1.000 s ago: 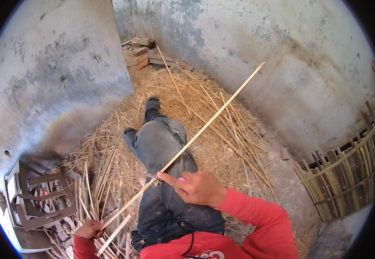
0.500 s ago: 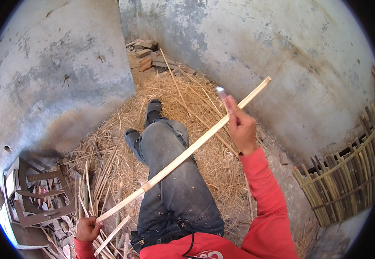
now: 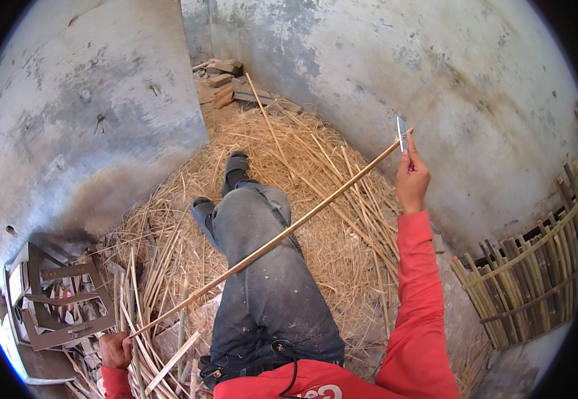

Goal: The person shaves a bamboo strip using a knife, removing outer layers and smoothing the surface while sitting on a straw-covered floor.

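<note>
A long, thin bamboo strip (image 3: 283, 234) slants across my lap from lower left to upper right, its narrow brownish side showing. My left hand (image 3: 116, 350) is closed around its lower end, beside the loose strips on the floor. At the far end, my right hand (image 3: 412, 185) grips a knife whose shiny blade (image 3: 401, 130) points up. The blade lies against or very close to the strip's tip; actual contact cannot be made out. Most of the knife's handle is hidden in my fingers.
Straw-like shavings (image 3: 332, 266) cover the floor around my legs. Split strips (image 3: 162, 362) lie at lower left beside a brown metal frame (image 3: 69, 336). A slatted bamboo panel (image 3: 528, 286) leans at right. Plastered walls (image 3: 408, 60) enclose the corner, with broken bricks (image 3: 222, 80) at the back.
The strip has turned from its broad pale face to its narrow side. My right hand and the knife have moved right and upward to its far end; my left hand has shifted slightly left.
</note>
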`<state>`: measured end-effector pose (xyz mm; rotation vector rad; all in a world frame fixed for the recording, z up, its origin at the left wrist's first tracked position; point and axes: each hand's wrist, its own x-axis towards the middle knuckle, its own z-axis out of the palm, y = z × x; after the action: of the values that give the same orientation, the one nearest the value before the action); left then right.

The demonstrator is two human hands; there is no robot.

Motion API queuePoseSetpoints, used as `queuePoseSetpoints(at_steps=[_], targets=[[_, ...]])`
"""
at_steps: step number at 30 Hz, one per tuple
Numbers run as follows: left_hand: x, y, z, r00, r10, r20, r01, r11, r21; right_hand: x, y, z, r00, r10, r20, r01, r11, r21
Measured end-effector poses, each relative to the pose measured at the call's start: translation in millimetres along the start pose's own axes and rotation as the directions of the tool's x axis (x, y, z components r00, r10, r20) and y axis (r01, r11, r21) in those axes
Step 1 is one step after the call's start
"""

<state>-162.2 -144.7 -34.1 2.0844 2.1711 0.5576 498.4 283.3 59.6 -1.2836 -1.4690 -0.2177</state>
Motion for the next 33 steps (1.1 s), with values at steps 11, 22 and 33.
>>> queuePoseSetpoints(at_steps=[11, 22, 33], targets=[[-12.5, -54.8, 26.3, 0.984, 0.105, -0.143, -0.053, 0.943, 0.327, 15.0, 29.8, -0.9, 0.998, -0.037, 0.057, 0.037, 0.999, -0.006], [6.4, -10.3, 6.3, 0.999, 0.006, -0.041, 0.005, 0.965, 0.262, -68.9, -75.2, 1.9, 0.949, 0.057, 0.310, -0.095, 0.990, 0.109], [4.9, 34.7, 13.0, 0.982, 0.030, -0.188, 0.019, 0.967, 0.255, -114.0, -112.6, -4.2, 0.892, -0.027, 0.450, -0.107, 0.957, 0.269]])
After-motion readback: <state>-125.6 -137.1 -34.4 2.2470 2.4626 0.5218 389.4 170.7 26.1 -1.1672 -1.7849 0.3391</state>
